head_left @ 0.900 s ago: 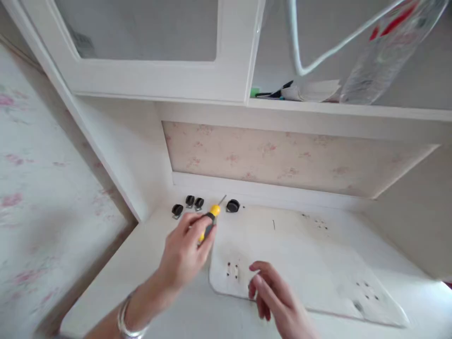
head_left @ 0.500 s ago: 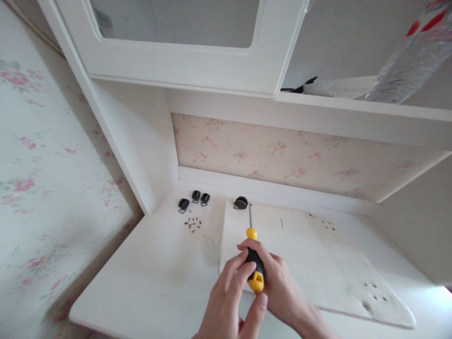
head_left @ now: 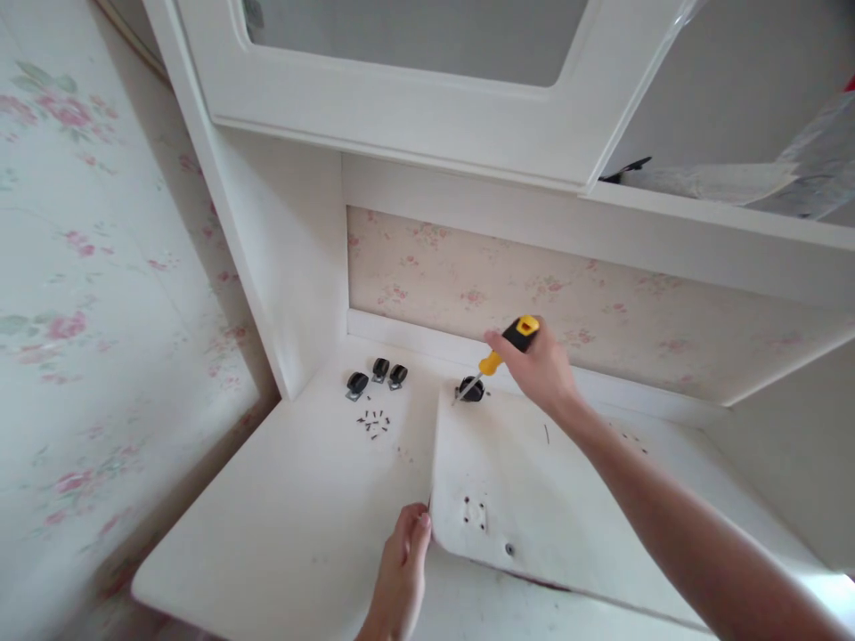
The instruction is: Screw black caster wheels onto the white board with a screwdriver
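My right hand (head_left: pixel 542 369) is closed around a yellow and black screwdriver (head_left: pixel 500 352), whose tip points down at a black caster wheel (head_left: pixel 471 389) at the far left corner of a white board (head_left: pixel 567 499). The board lies flat on the white desk (head_left: pixel 300 516). My left hand (head_left: pixel 401 570) touches the board's near left corner, fingers together against its edge. Several holes (head_left: pixel 475 513) mark the board near that corner.
Three more black caster wheels (head_left: pixel 376 377) sit at the back left of the desk, with several small dark screws (head_left: pixel 374 421) scattered in front of them. A white cabinet door (head_left: pixel 414 80) hangs overhead. A shelf (head_left: pixel 721 214) at the right holds papers.
The screwdriver passed from my left hand to my right, which carried it out to the caster at the board's far corner. My left hand dropped to the board's near corner.
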{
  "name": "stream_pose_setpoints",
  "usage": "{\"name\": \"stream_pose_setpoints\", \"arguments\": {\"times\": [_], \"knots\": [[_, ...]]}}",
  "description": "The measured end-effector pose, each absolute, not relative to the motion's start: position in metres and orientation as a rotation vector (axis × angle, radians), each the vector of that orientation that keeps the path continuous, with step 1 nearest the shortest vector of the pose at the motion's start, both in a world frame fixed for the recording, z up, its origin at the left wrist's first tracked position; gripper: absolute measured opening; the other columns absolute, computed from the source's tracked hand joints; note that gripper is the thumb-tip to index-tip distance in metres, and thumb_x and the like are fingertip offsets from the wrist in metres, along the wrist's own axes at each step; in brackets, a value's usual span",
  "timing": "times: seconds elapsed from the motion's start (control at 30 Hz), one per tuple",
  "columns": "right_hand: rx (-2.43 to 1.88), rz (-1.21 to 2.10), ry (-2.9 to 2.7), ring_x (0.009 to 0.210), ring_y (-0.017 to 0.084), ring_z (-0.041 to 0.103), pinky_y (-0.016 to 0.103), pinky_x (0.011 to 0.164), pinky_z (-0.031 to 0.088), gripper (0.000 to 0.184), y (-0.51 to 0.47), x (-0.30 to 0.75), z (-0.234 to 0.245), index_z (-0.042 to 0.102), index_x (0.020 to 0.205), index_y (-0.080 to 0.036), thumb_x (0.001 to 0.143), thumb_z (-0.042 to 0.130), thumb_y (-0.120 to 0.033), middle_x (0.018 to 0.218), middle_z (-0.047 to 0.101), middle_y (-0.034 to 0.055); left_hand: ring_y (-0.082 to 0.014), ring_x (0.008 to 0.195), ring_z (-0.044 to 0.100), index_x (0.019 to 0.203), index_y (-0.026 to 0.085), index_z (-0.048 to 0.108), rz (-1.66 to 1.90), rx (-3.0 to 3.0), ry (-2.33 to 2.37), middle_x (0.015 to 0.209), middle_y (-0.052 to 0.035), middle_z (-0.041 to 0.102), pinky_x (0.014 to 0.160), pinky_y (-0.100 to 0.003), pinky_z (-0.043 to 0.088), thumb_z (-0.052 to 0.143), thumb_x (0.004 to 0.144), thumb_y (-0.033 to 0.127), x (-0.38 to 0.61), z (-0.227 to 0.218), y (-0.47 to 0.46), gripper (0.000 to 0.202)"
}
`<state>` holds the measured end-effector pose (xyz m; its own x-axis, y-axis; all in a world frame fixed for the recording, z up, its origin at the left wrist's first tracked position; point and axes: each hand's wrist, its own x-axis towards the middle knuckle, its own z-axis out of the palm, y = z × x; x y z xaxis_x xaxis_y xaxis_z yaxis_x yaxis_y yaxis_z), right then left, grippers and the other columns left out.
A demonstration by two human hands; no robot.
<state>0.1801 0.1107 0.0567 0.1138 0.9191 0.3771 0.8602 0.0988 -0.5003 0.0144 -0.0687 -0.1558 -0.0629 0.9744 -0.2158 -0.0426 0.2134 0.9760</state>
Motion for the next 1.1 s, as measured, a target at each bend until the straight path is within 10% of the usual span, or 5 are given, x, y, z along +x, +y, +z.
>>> {"name": "stream_pose_setpoints", "arguments": {"times": [0.27,0.77,1.1], "knots": [[-1.762,-0.072,-2.079,0.077,0.037,0.066,0.039,0.064,0.043,0.054,0.167,0.15,0.049,0.046,0.126,-0.017,0.085,0.051,-0.051,0.083,0.07,0.0153,-0.024,0.082,0.054,0.069,0.02,0.06,0.994,1.033,1.308,0.07,-0.0045,0.06,0.08,-0.033,0.047,0.04,0.077,0.085,0.015,-0.177,-0.069,0.068],[-1.752,-0.076,-2.215,0.077,0.031,0.067,0.033,0.063,0.041,0.047,0.171,0.153,0.035,0.042,0.123,-0.019,0.09,0.044,-0.054,0.085,0.071,0.0122,-0.0236,0.075,0.053,0.062,0.022,0.055,0.99,1.073,1.337,0.061,-0.002,0.052,0.075,-0.034,0.047,0.037,0.079,0.085,0.017,-0.185,-0.07,0.067],[-1.678,0.0,-2.314,0.076,0.031,0.067,0.034,0.064,0.043,0.052,0.166,0.153,0.039,0.047,0.124,-0.02,0.089,0.048,-0.058,0.087,0.072,0.0116,-0.0235,0.082,0.057,0.09,0.018,0.068,1.041,0.952,1.316,0.077,-0.0049,0.063,0.077,-0.034,0.048,0.047,0.083,0.075,0.019,-0.196,-0.074,0.062]]}}
